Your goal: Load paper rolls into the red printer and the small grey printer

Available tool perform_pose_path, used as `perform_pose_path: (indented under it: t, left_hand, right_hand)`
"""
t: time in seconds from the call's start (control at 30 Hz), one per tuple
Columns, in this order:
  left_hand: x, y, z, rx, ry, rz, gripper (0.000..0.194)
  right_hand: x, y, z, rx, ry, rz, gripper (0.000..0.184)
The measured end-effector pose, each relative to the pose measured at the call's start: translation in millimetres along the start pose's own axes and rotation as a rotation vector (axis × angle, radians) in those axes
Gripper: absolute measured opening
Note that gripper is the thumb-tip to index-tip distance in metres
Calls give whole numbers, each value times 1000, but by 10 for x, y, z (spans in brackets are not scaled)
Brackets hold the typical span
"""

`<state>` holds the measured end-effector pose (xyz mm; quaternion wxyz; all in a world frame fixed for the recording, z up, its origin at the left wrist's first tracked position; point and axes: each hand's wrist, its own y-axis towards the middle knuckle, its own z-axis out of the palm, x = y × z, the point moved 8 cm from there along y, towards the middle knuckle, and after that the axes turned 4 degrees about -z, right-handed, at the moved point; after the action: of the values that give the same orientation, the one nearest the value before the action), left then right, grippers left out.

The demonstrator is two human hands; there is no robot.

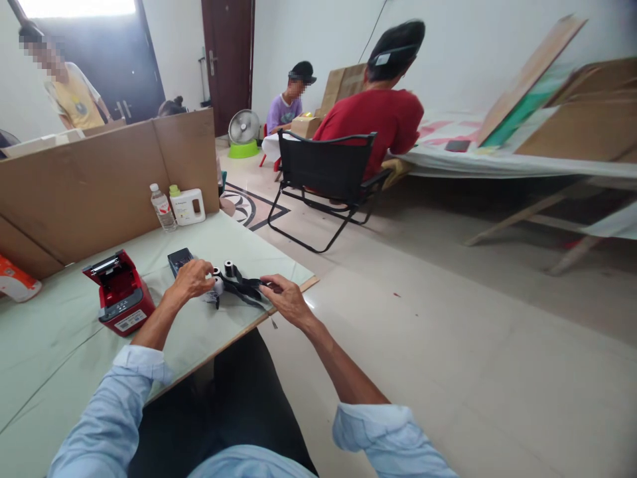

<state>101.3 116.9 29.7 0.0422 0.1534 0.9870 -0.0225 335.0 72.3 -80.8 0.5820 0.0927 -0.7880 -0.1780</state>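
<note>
My left hand [193, 279] is over the table with its fingers curled, next to a small white wrapped item [215, 289]; whatever is between its fingertips is hard to make out. My right hand [288, 300], at the table's right edge, has thumb and fingers closed on one end of a black strap [243, 289]. The strap lies in loose bands between both hands. A small roll with a dark core [229, 268] stands just behind it. Left of my left arm sits a red printer [127, 302] with its lid raised. A dark box [179, 257] lies behind my left hand.
A water bottle [163, 208] and a white jug [189, 206] stand by a cardboard partition [109, 179]. An orange-and-white container [17, 282] lies at far left. Beyond the table are a black folding chair [328, 162] with a seated person, a fan [243, 127] and other people.
</note>
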Motion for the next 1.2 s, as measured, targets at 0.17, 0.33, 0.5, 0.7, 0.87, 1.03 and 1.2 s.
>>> perform_pose_path:
  t: [0.17,0.33,0.5,0.7,0.87,1.03,1.2]
  left_hand:
    - [-147,-94,105,65,67,-36,28]
    - [-185,-63,172,15,42,-99,33]
    - [-199,-105,45,-37,-33,-97,32]
    - [-288,-210,-352,-183,-215,18,31]
    - [-227,-358,-632,-292,-380,68,31]
    - [-10,-608,-835,-392,-448,68,31]
    - [287,-931,-1026,-486,-487,56,28]
  right_hand:
    - [199,-66,-55,-60,-44,-86,38]
    - [376,-125,-76,-80,-94,-161,34]
    - [567,-196,-135,-157,-129,-232,41]
    - [986,-267,12,-50,-142,-379,69]
    - [1165,-275,174,56,-106,-331,68]
    - [1214,-247,326,136,95,-245,25]
    - [1265,-200,521,82,354,-97,21]
